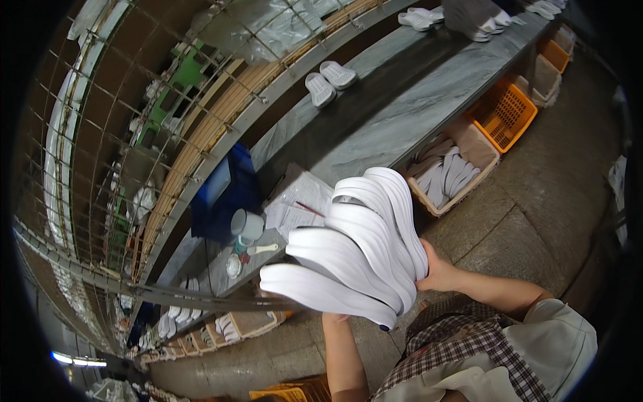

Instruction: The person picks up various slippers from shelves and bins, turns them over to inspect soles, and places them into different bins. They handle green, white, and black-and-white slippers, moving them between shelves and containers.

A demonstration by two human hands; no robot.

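Observation:
A fanned stack of white shoe soles (pixel 358 251) is held up in front of me between both hands. My right hand (pixel 434 268) grips the stack at its right side, the thumb along the outer sole. From below, my left hand (pixel 336 317) holds the near end of the stack; most of its fingers are hidden beneath the soles. Just beyond the stack lie papers (pixel 295 211) with a red pen (pixel 308 208) on the bench (pixel 375 127).
A white cup (pixel 248 225), a brush-like tool with a pale handle (pixel 262 248) and a blue bin (pixel 224 191) stand left. Pairs of white soles (pixel 321 90) rest on the dark conveyor strip. Along the bench are a basket of soles (pixel 457 191) and an orange crate (pixel 516 127). Wire mesh (pixel 167 94) rises left.

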